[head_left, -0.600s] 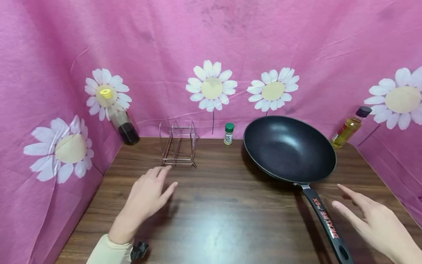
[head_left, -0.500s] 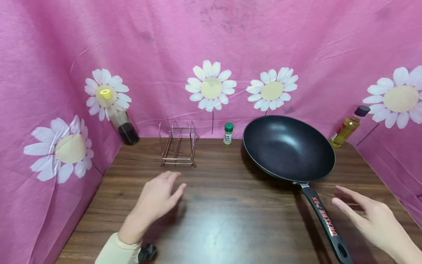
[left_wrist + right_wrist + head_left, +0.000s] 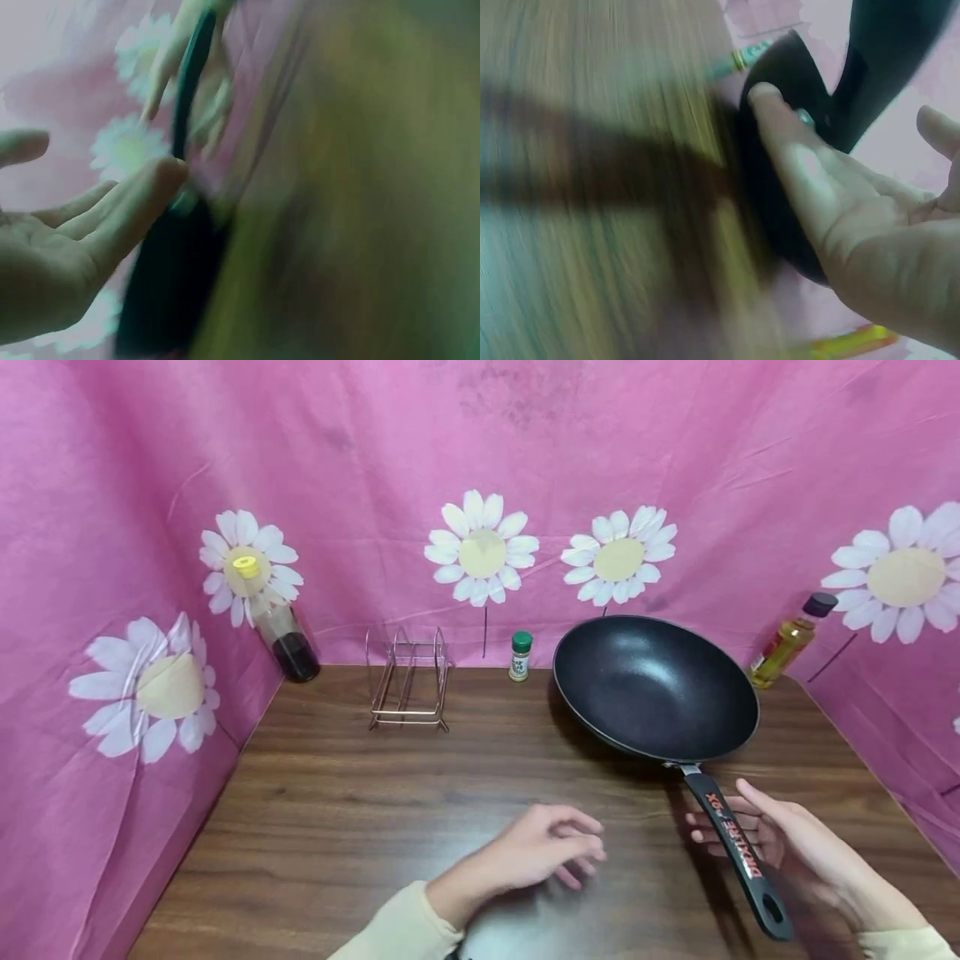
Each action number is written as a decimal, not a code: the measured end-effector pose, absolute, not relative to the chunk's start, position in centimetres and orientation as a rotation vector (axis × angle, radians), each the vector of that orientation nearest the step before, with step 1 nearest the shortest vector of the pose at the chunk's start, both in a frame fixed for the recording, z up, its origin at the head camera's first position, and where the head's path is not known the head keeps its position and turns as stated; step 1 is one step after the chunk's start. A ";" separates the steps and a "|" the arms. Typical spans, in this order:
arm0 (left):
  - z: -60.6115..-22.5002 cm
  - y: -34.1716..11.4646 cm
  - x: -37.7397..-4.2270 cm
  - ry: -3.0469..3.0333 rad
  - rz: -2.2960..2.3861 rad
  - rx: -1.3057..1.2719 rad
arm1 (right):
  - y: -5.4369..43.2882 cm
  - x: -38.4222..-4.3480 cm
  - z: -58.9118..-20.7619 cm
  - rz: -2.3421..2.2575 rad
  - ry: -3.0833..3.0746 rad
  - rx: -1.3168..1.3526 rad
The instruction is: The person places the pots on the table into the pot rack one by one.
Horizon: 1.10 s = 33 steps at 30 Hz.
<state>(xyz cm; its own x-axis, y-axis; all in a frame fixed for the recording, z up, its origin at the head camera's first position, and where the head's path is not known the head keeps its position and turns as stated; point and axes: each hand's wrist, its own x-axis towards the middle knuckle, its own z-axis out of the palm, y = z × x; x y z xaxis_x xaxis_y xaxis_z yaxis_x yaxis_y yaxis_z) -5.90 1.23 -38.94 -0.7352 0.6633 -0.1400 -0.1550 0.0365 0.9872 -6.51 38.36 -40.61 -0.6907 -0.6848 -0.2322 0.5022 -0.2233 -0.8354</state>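
Note:
A black wok (image 3: 652,693) sits on the right part of the table, its long black handle (image 3: 765,906) slanting toward the near edge. My right hand (image 3: 806,860) is at this handle, with fingers reaching beneath it and the thumb on its right side. In the right wrist view the fingers are extended and the thumb stands apart from the handle (image 3: 889,60). Over the middle of the table, left of the handle, my left hand (image 3: 536,852) has loosely bent fingers and holds nothing. The left wrist view shows its fingers (image 3: 124,225) pointing toward the wok.
A wire rack (image 3: 408,693) stands at the back left, near a yellow-capped bottle of dark liquid (image 3: 295,653). A green-capped spice jar (image 3: 519,660) is at the back middle. Behind the wok at right stands an oil bottle (image 3: 780,652). Pink flowered cloth (image 3: 360,485) surrounds the wooden table.
My left hand has moved right and nearer, from below the wire rack to the table's middle. My right hand has moved left, its fingers now under the wok handle. The wok stays in place.

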 end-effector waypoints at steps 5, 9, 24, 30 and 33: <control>-40.3 6.2 -5.0 1.197 1.852 0.273 | 37.1 -7.5 -41.2 -2.009 0.762 -0.277; -40.6 9.1 -4.8 0.980 1.885 0.160 | 36.2 -8.1 -41.4 -2.038 0.583 -0.268; -40.9 16.7 -2.2 0.682 1.958 -0.096 | 35.8 -7.8 -42.6 -2.111 0.242 -0.235; -41.1 18.2 -2.0 0.694 2.024 -0.128 | 36.0 -8.2 -42.9 -2.092 0.244 -0.278; -41.4 18.7 -2.0 0.718 2.059 -0.151 | 36.2 -8.4 -43.0 -2.079 0.271 -0.282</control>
<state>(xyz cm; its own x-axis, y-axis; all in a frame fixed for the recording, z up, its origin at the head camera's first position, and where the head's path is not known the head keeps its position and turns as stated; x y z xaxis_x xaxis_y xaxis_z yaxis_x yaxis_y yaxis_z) -1.99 18.67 -41.35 -0.5695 0.7337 -0.3707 -0.8051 -0.4070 0.4314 -8.44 36.17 -43.05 -0.4914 -0.8664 0.0892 0.8145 -0.4934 -0.3051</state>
